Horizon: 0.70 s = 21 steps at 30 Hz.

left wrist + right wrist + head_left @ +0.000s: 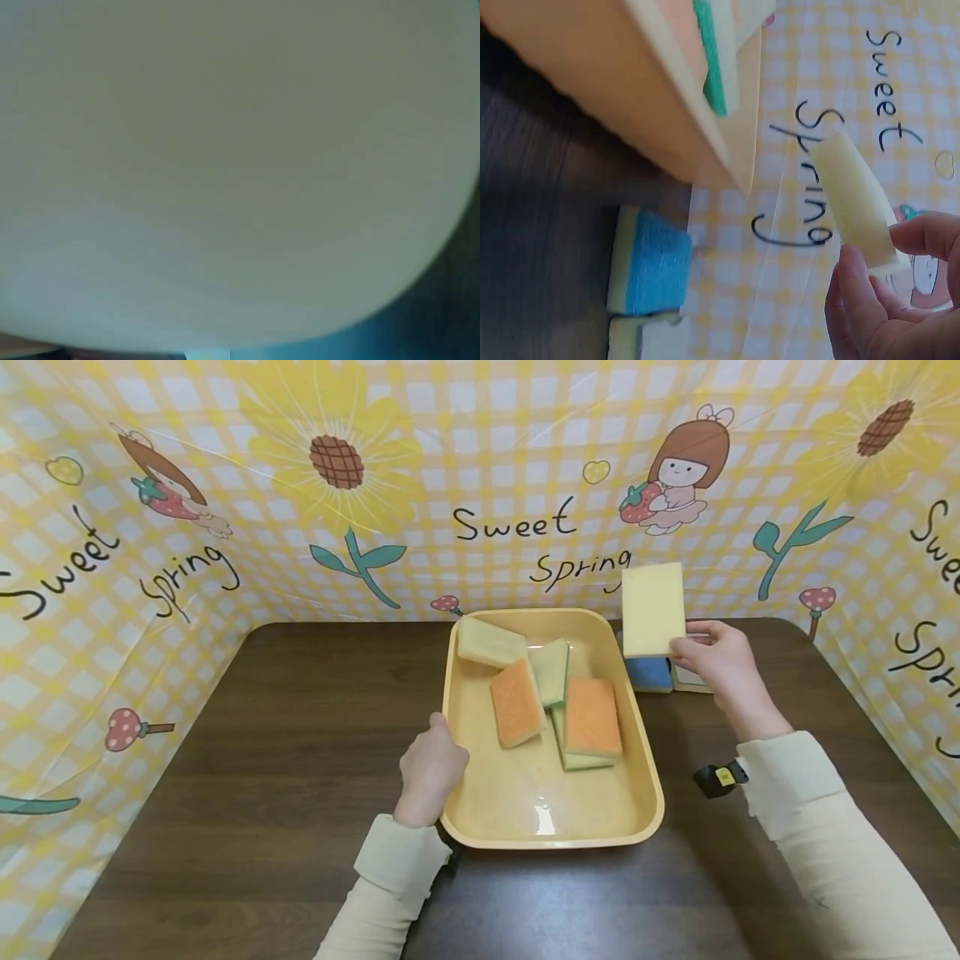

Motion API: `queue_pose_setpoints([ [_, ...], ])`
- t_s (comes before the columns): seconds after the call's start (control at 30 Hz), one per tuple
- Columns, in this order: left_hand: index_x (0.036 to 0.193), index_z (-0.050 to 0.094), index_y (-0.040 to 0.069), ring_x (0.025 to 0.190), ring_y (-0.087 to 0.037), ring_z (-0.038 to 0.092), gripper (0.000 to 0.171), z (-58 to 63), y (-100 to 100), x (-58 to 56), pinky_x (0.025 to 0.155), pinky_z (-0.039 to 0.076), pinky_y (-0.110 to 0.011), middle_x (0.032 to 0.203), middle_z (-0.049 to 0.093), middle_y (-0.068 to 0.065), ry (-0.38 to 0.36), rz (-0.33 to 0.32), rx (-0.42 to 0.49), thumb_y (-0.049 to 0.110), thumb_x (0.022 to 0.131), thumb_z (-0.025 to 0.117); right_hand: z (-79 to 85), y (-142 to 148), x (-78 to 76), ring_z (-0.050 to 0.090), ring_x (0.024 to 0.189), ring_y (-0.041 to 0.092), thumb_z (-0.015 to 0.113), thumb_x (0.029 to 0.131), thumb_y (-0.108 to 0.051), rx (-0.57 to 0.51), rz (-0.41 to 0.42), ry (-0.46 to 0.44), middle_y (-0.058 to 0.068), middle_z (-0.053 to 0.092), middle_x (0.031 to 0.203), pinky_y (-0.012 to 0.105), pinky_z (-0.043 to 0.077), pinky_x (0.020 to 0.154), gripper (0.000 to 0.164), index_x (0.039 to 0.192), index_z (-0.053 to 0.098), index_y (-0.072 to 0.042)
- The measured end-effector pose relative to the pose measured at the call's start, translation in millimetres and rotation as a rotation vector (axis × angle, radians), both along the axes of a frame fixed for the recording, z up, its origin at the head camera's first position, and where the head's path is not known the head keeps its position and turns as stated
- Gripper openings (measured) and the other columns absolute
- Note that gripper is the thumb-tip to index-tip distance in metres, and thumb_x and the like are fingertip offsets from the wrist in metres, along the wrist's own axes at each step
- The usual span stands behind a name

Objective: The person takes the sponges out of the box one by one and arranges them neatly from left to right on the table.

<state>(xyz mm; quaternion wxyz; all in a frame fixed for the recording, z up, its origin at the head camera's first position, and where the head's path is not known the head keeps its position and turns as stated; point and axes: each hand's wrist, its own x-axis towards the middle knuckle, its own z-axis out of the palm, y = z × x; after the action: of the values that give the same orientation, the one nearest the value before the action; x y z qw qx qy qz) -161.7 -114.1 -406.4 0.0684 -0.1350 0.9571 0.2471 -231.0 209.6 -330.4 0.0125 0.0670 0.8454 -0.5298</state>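
Head: forward-down over bench (187, 760). Left wrist: very close on blurred pale surface (240, 165). Right wrist: rolled sideways, shares tray (502, 810) with head.

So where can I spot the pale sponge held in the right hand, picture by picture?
Head: the pale sponge is right of centre, pinched by the right hand.
Left wrist: not in it; a blurred pale surface fills most of it.
Right wrist: right of centre, seen at a slant.
Landmark shared by head and right wrist: the blue sponge.
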Motion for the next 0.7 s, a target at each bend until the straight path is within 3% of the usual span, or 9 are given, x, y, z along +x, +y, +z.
queue_pose_setpoints([
  [0.5, 0.110, 0.045, 0.001, 0.064, -0.026, 0.057, 0.029, 0.4, 0, 0.9, 0.055, 0.041, -0.040, 0.078, 0.062, -0.016, 0.018, -0.009, -0.003, 0.012, 0.083, 0.049, -19.5, 42, -6.6, 0.054, 0.066, -0.014, 0.048, 0.095, -0.020, 0.020, -0.085, -0.039, 0.002, 0.050, 0.106, 0.008, 0.049, 0.070, 0.055, 0.137, 0.037, 0.013],
  [0.7, 0.109, 0.045, 0.000, 0.065, -0.027, 0.058, 0.029, -0.2, -1, 1.3, 0.056, 0.042, -0.041, 0.079, 0.062, -0.016, 0.026, -0.008, 0.000, 0.012, 0.083, 0.049, -23.5, 57, -7.8, 0.056, 0.065, -0.015, 0.047, 0.095, -0.024, 0.021, -0.101, -0.083, 0.005, 0.049, 0.110, 0.011, 0.050, 0.074, 0.057, 0.137, 0.036, 0.013],
])
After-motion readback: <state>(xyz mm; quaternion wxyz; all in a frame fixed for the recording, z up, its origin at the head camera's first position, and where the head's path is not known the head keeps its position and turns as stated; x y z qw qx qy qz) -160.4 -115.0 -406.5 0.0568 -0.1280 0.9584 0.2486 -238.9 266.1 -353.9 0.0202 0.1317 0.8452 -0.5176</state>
